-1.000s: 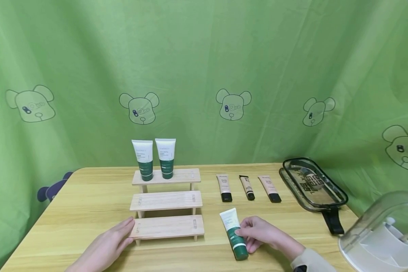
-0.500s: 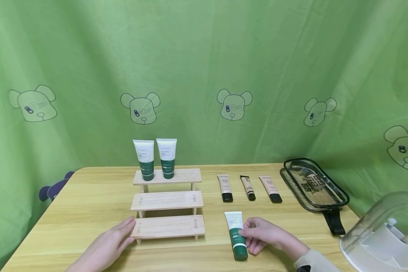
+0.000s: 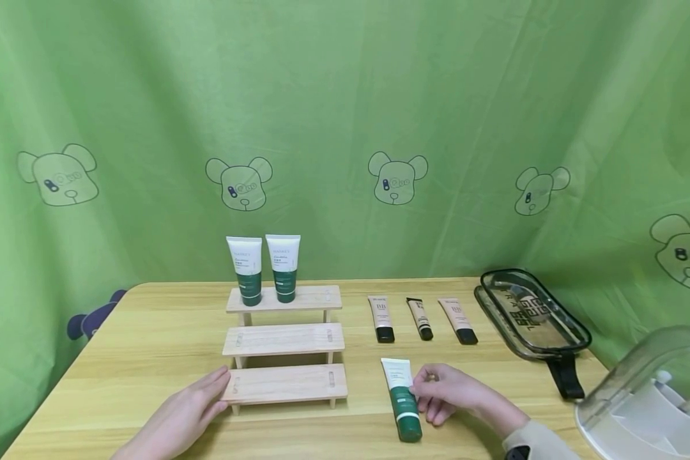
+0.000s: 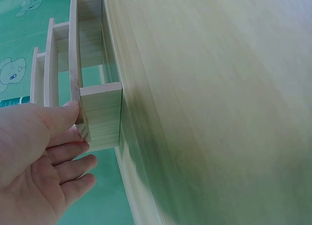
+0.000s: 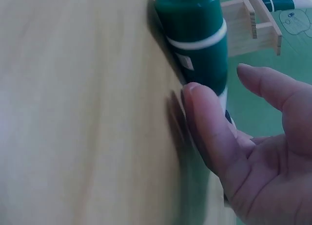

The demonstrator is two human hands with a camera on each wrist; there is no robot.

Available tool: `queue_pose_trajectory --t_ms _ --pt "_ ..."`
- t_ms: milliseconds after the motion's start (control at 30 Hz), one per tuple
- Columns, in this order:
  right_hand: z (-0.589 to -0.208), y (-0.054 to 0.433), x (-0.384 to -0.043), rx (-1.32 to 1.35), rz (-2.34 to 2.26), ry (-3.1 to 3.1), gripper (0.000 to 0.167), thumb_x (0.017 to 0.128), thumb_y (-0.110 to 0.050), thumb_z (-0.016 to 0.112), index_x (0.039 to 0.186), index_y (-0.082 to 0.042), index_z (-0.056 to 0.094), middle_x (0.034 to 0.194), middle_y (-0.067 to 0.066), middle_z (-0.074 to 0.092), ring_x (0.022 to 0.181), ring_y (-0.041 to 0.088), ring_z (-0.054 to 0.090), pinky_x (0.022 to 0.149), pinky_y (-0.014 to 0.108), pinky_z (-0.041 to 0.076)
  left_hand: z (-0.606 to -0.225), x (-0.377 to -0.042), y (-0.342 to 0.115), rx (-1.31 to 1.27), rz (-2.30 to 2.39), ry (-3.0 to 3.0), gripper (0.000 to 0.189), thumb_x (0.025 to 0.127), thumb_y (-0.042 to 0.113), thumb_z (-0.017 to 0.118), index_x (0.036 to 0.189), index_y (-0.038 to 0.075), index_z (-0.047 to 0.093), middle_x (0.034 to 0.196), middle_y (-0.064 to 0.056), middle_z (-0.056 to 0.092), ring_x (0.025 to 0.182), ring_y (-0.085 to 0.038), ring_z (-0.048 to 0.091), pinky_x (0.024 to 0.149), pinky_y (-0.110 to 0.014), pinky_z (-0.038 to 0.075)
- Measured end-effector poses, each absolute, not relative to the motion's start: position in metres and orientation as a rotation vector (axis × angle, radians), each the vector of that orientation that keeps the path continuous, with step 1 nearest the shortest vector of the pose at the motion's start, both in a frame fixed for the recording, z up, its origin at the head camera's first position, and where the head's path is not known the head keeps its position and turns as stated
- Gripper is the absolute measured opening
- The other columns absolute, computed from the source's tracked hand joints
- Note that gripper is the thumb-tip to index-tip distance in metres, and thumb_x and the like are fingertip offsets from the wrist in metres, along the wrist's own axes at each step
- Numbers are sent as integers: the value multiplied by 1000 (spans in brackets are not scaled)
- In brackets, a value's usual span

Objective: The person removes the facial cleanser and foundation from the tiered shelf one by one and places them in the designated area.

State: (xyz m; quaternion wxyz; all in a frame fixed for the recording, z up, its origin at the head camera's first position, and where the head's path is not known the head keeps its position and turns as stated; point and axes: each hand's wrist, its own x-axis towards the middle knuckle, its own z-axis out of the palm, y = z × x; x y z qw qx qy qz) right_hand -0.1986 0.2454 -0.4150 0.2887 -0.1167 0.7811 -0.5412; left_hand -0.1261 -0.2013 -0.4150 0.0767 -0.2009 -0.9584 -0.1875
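At the front of the table lies a green-and-white squeeze tube (image 3: 404, 409), cap toward me. Beside its right edge is my right hand (image 3: 448, 393). In the right wrist view the thumb (image 5: 265, 84) stands away from the tube and one fingertip (image 5: 197, 93) is right at its side. My left hand (image 3: 186, 409) pinches the left end of the lowest step of a three-step wooden stand (image 3: 284, 385), thumb above and index finger below in the left wrist view. Two matching tubes, one on the left (image 3: 245, 271) and one on the right (image 3: 283, 268), stand caps down on the top step.
Three small beige tubes with black caps, a left one (image 3: 381, 318), a middle one (image 3: 420, 318) and a right one (image 3: 457, 321), lie behind the right hand. A clear zip pouch (image 3: 531, 319) and a white holder under a clear cover (image 3: 644, 415) are at the right.
The front tube has turned from slanted to nearly straight. My right hand's grip has loosened, and it has shifted slightly right. The left hand stays on the stand.
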Motion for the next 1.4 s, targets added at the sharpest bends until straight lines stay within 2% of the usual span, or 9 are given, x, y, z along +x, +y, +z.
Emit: queue_pose_trajectory --t_ms 167,400,567,667,867,1033,1200,1400 --pt "-408 251 -209 -360 -1433 2160 32 89 -17 59 106 7 46 77 17 62 58 19 60 52 31 56 -414 -127 -202 -587 -578 -2903 44 89 17 61 125 -6 53 131 -21 48 117 -35 48 96 -48 39" --pt "-381 246 -225 -468 -1442 2302 53 88 -20 62 120 14 37 84 19 59 69 31 61 61 41 57 -414 -127 -202 -569 -584 -2931 44 89 17 61 126 -5 53 131 -21 48 118 -34 47 97 -49 38" --pt "-359 232 -240 -525 -1462 2383 49 87 -18 64 120 11 42 84 16 58 73 38 60 63 43 57 -415 -127 -202 -562 -586 -2929 44 89 17 61 126 -5 53 131 -20 48 118 -34 47 97 -49 38" --pt "-348 219 -249 -560 -1442 2435 46 87 -16 64 119 9 44 84 14 60 75 36 60 63 40 57 -415 -127 -202 -563 -589 -2928 44 89 17 61 126 -5 53 131 -20 48 118 -34 47 97 -49 38" --pt "-329 187 -265 -669 -1409 2468 44 87 -18 64 120 6 47 91 19 59 78 32 61 64 40 57 -415 -126 -201 -571 -582 -2917 44 89 17 62 125 -5 53 131 -21 48 118 -34 47 97 -48 38" --pt "-317 155 -275 -757 -1428 2456 43 87 -17 65 120 5 48 94 15 58 78 28 61 64 37 57 -414 -126 -201 -564 -579 -2919 44 88 17 62 126 -5 53 131 -20 48 118 -34 47 97 -48 38" --pt "-312 124 -283 -815 -1493 2445 41 85 -14 66 119 3 50 97 13 57 84 32 59 64 35 57 -414 -126 -202 -578 -576 -2917 44 89 18 61 126 -5 53 131 -21 48 118 -34 47 97 -49 38" --pt "-313 95 -291 -844 -1554 2447 41 83 -14 68 118 1 51 98 11 58 83 24 58 63 35 57 -414 -127 -202 -594 -570 -2903 44 89 17 61 125 -6 52 131 -21 48 117 -35 48 96 -49 39"
